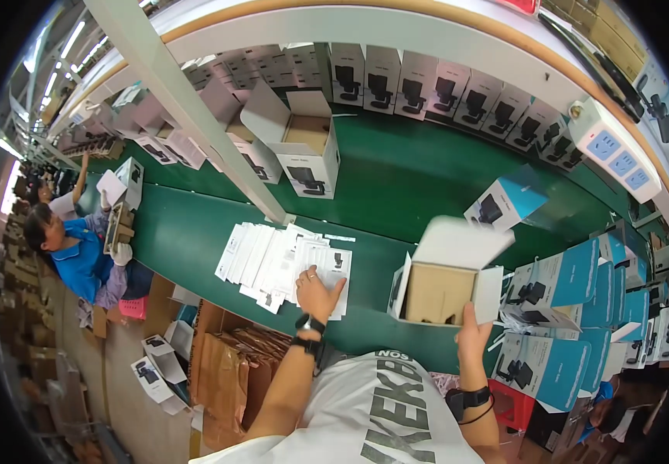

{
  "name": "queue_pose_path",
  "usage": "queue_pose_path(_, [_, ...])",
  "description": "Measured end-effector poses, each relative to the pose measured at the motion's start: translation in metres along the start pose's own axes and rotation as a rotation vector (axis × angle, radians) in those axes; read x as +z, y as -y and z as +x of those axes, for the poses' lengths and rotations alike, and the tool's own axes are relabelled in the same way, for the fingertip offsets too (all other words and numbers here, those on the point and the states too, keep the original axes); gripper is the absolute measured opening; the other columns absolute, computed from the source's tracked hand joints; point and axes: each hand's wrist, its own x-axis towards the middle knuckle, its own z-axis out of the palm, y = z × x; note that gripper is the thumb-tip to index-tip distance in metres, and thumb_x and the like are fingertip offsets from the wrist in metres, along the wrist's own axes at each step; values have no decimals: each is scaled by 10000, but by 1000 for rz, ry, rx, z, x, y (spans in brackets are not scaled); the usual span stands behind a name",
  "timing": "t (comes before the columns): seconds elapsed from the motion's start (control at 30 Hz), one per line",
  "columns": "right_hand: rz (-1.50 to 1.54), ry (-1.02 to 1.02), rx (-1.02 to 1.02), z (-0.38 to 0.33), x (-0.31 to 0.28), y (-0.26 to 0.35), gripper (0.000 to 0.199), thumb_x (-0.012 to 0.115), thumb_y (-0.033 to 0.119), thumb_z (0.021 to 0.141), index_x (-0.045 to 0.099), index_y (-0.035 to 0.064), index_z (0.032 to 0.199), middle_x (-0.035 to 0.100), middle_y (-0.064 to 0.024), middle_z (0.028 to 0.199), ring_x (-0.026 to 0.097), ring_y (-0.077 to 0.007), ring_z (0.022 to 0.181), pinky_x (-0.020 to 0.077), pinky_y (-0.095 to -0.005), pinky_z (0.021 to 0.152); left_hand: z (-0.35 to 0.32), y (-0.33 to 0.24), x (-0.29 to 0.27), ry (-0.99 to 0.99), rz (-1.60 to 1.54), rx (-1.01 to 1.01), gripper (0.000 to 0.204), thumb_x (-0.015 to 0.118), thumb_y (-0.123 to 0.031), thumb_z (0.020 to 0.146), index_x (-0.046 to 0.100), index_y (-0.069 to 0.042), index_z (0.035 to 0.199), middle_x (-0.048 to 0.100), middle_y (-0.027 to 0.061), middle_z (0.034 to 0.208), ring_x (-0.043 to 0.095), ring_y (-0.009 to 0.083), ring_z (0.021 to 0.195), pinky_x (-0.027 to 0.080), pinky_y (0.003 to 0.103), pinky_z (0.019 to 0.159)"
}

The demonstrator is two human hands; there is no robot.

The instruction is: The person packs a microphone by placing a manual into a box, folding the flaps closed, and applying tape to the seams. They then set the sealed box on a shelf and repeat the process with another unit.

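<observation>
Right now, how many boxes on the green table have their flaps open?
2. One open box sits in front of the right hand; another stands farther back near the slanted post. Others may be hidden.

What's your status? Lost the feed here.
Left hand flat on the spread leaflets. Right hand gripping the open box by its near edge. Belt around both unobstructed.

I see an open white carton [444, 282] near my right hand [470, 334], white leaflets [280, 263] fanned under my left hand [315, 292], blue-white boxes [559, 282] stacked right, white boxes [427, 93] rowed behind.
</observation>
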Motion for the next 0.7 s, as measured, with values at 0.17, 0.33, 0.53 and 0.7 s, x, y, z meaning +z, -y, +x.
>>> queue_pose_path(0.17, [19, 38, 39, -9, 11, 1, 438, 670, 79, 995, 565, -56, 1398, 651, -125, 1331, 616, -187, 1203, 467, -340, 1051, 16, 37, 37, 271, 207, -110, 415, 823, -386, 832, 699, -39, 1023, 652, 180, 1055, 632, 395, 948, 537, 519, 823])
queue_pose_path(0.33, [245, 337, 168, -12, -47, -15, 368, 670, 82, 991, 613, -3, 1343, 694, -111, 1199, 642, -134, 951, 508, -273, 842, 26, 52, 27, 133, -238, -175, 307, 730, -334, 944, 712, -29, 911, 669, 110, 915, 667, 285, 848, 528, 462, 733])
queue_pose_path(0.53, [143, 119, 595, -36, -91, -71, 223, 627, 95, 1018, 651, 20, 1227, 710, -80, 1026, 575, -104, 709, 471, -259, 602, 9, -113, -104, 180, -1339, -178, 429, 569, -108, 996, 554, 122, 1358, 634, 200, 1320, 635, 267, 1187, 505, 389, 1004])
queue_pose_path(0.7, [159, 190, 650, -46, -79, -91, 218, 623, 100, 1024, 643, 25, 1228, 708, -78, 996, 577, -105, 708, 475, -260, 603, 12, -166, -64, 94, -688, 418, 408, 486, -99, 981, 578, 126, 1309, 615, 302, 1334, 625, 389, 1192, 512, 462, 995])
